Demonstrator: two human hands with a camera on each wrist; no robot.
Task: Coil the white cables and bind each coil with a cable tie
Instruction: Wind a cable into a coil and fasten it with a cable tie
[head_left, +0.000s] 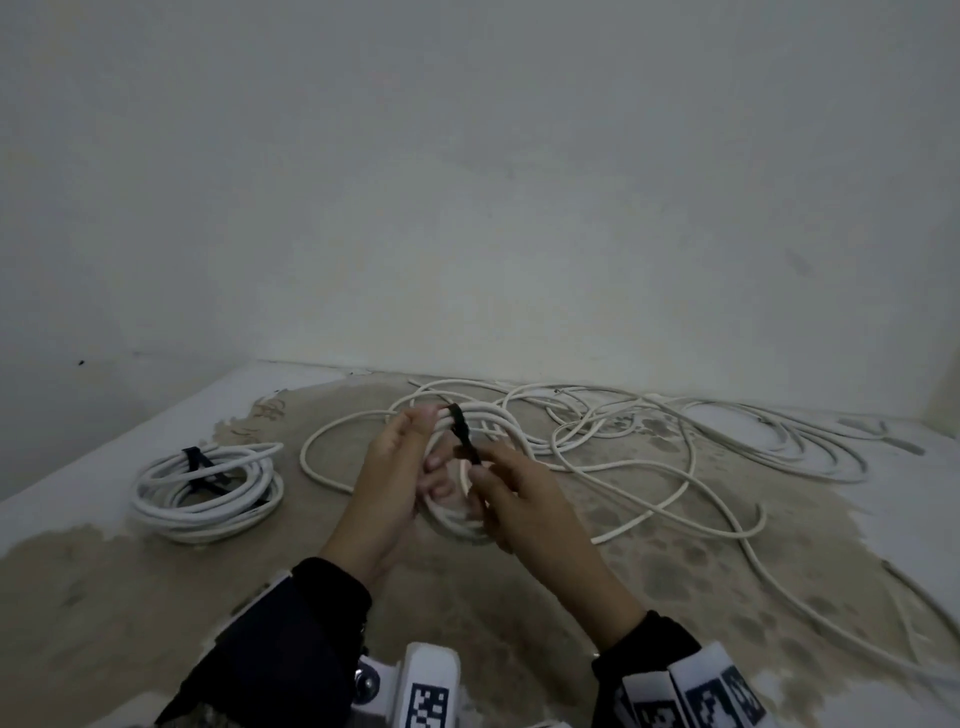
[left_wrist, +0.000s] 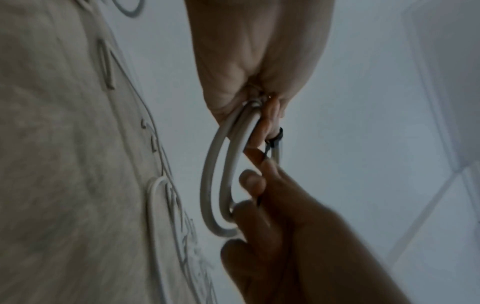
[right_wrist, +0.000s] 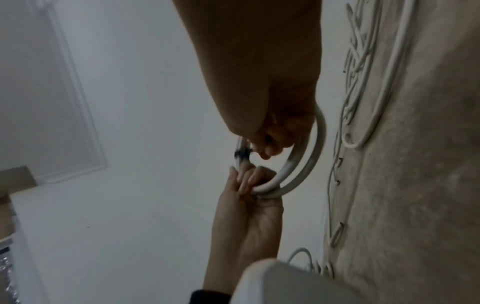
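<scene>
My left hand (head_left: 397, 470) grips a small coil of white cable (head_left: 457, 522) held upright above the floor, thumb near the coil's top. A black cable tie (head_left: 464, 434) is looped over the top of that coil. My right hand (head_left: 517, 493) pinches the tie's tail just below the loop. In the left wrist view, the left hand (left_wrist: 259, 61) clamps the coil (left_wrist: 223, 174) with the tie (left_wrist: 276, 138) beside it and the right hand (left_wrist: 285, 236) below. In the right wrist view, the right hand (right_wrist: 259, 82), the tie (right_wrist: 240, 153), the coil (right_wrist: 307, 160) and the left hand (right_wrist: 246, 216) show.
A bound white coil (head_left: 208, 493) with a black tie (head_left: 197, 465) lies on the floor at the left. Loose white cables (head_left: 649, 447) sprawl tangled behind and to the right of my hands. A wall (head_left: 467, 182) rises close behind them.
</scene>
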